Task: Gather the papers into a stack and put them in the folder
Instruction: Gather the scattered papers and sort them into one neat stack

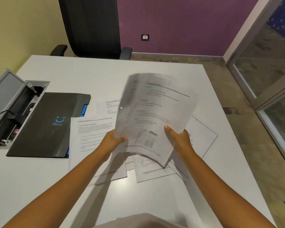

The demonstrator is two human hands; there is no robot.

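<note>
Both hands hold a bundle of printed papers (153, 112) up above the white table (89, 76); the sheets are blurred and tilted. My left hand (113, 139) grips the bundle's lower left edge, and my right hand (178, 137) grips its lower right edge. Several loose printed sheets still lie on the table beneath: one at the left (90, 134), one at the front (153, 171) and one at the right (204, 137). The black folder (46, 125), with a blue smile logo, lies closed at the left.
An open grey cable box (11, 104) with plugs is sunk into the table at the far left, touching the folder. A black office chair (92, 27) stands behind the table. A glass partition (270, 71) and bare floor are at the right.
</note>
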